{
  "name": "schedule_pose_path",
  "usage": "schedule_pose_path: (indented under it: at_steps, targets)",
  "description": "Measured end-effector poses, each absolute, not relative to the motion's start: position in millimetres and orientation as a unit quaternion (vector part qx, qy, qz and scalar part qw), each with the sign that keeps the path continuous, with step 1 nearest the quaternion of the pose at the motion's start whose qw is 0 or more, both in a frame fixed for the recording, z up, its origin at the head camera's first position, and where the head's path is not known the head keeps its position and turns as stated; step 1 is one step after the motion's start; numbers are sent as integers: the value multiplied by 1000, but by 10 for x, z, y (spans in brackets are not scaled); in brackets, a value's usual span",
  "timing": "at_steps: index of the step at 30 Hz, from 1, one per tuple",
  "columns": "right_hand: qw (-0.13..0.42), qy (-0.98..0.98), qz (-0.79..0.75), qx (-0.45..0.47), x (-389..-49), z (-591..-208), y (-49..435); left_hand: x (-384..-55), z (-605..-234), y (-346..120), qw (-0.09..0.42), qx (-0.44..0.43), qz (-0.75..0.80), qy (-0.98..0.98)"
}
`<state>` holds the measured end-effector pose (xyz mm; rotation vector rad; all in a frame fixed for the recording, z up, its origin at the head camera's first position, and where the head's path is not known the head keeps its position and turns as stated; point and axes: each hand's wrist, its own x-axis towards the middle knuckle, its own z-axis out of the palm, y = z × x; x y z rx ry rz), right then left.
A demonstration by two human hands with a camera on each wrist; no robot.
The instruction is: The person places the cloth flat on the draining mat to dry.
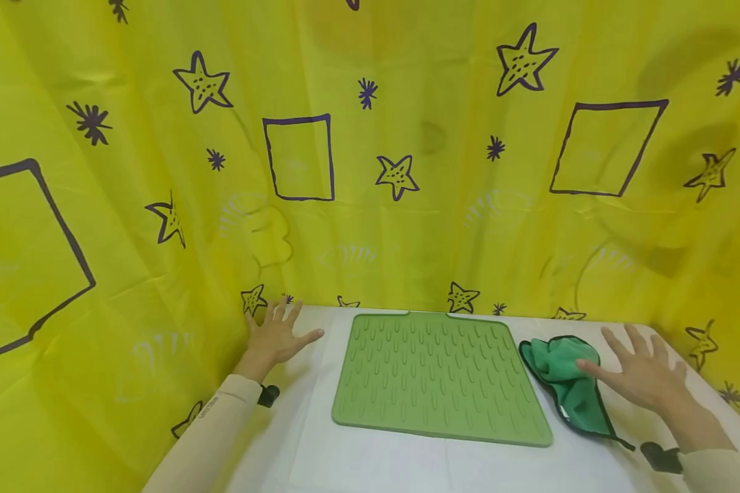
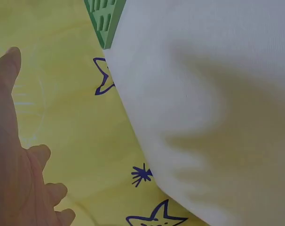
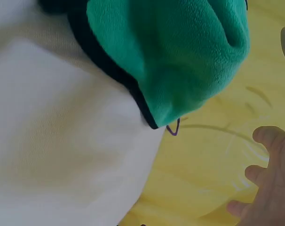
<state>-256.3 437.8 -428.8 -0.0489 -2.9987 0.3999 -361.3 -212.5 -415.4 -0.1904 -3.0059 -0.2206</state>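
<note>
A green ridged drying mat [image 1: 438, 376] lies flat on the white table. To its right is a crumpled green cloth [image 1: 570, 370] with a dark edging and a small loop at one corner. My left hand [image 1: 276, 339] is held out left of the mat, fingers spread, holding nothing. On the other side my right hand [image 1: 650, 373] is spread wide beside the cloth, its thumb overlapping the cloth in the head view. The right wrist view shows the cloth [image 3: 180, 52] up close, with the fingers of the right hand [image 3: 274, 179] apart from it.
A yellow curtain [image 1: 432, 226] printed with stars and squares hangs behind the table and along the left side. The white tabletop [image 1: 370, 462] shows in front of the mat. A dark wrist strap piece [image 1: 268, 395] sits under the left wrist.
</note>
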Motion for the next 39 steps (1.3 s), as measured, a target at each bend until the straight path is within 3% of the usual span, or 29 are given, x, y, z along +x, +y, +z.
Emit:
schedule_pose_path:
  at_steps: [8, 16, 22, 27, 39]
  targets:
    - [59, -986, 158, 5, -2634, -4303, 4109, -3636, -4300, -1883, 59, -84, -72, -992]
    - [61, -965, 255, 2, -2824, -4452, 3705, -3652, -4561, -1452, 80, -92, -174, -977]
    - [90, -946, 302, -75, -2865, -4640, 3567, -3625, -4687, -1214, 33, -61, -261, -963]
    - [86, -927, 327, -160, -2822, -4693, 3579, -3597, -4723, -1127, 32, -42, -286, -957]
    - [44, -928, 319, -188, -2769, -4682, 3670, -3600, -4745, -1150, 35, -31, -298, -953]
